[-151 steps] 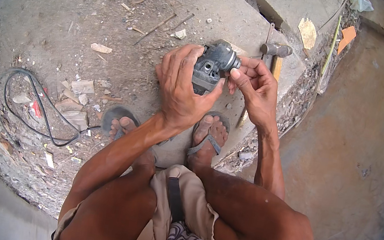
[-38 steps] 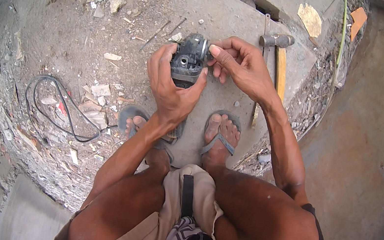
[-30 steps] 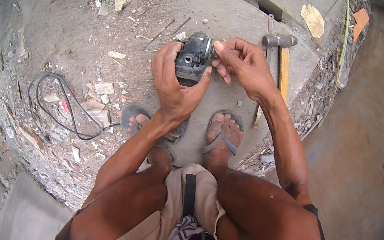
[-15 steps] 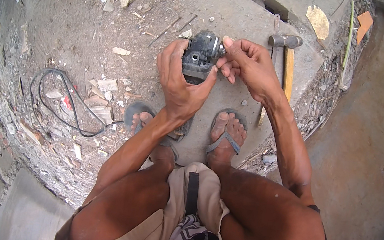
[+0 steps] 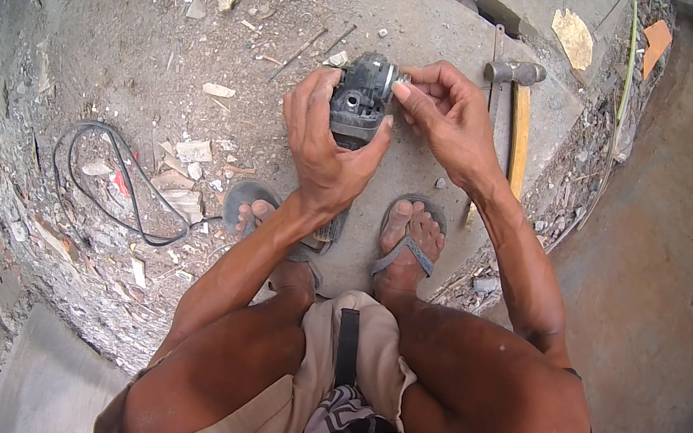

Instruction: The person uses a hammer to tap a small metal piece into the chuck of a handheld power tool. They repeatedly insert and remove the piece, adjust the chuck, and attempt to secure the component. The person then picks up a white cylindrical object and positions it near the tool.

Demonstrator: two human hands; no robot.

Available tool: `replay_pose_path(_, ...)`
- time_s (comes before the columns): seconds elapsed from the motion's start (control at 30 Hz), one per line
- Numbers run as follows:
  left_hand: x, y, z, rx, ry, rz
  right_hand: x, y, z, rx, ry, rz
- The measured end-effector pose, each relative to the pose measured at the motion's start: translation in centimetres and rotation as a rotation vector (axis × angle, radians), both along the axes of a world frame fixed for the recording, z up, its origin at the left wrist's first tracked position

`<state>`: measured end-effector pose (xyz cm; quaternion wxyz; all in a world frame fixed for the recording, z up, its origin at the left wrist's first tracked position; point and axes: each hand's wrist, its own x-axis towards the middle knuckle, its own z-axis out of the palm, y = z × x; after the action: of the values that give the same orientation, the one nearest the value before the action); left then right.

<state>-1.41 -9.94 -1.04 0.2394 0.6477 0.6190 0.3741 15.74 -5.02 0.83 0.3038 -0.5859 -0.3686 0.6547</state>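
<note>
The black, rounded power tool (image 5: 358, 104) has a matt, dusty casing and a shiny silver metal ring (image 5: 391, 82). The grey hammer head (image 5: 514, 73) is dull metal, its yellow-brown handle (image 5: 519, 144) smooth wood; the beige shorts (image 5: 371, 339) are matt cloth.

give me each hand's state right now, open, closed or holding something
Left hand: closed around the black, blocky-headed power tool.
Right hand: closed on the round silver metal fitting at the tool's side.
</note>
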Motion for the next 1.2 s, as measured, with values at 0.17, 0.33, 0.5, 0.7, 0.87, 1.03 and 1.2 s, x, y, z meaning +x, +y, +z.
replay_pose_path(0.17,-0.2,-0.2,-0.2,-0.008,0.023,-0.009,0.3,0.7,0.5,-0.169,0.067,0.008)
replay_pose_path(0.33,0.1,0.0,-0.5,0.038,-0.011,0.014,0.9,1.0,0.1,-0.252,0.159,-0.003)
replay_pose_path(0.5,0.0,0.0,-0.6,0.043,-0.016,0.025,1.9,1.6,0.2,-0.331,0.195,-0.009)
replay_pose_path(0.7,0.1,0.1,-0.4,0.042,-0.005,0.015,1.3,1.6,0.6,-0.303,0.091,0.076)
replay_pose_path(0.87,-0.1,0.1,-0.5,0.033,-0.008,0.004,1.1,1.3,0.2,-0.116,0.03,0.121)
replay_pose_path(1.03,0.0,-0.1,-0.7,0.015,-0.01,0.015,1.4,1.2,-0.1,-0.114,0.005,0.156)
replay_pose_path(1.2,-0.1,-0.1,-0.6,0.001,-0.003,0.014,1.3,1.6,0.7,-0.234,0.015,0.173)
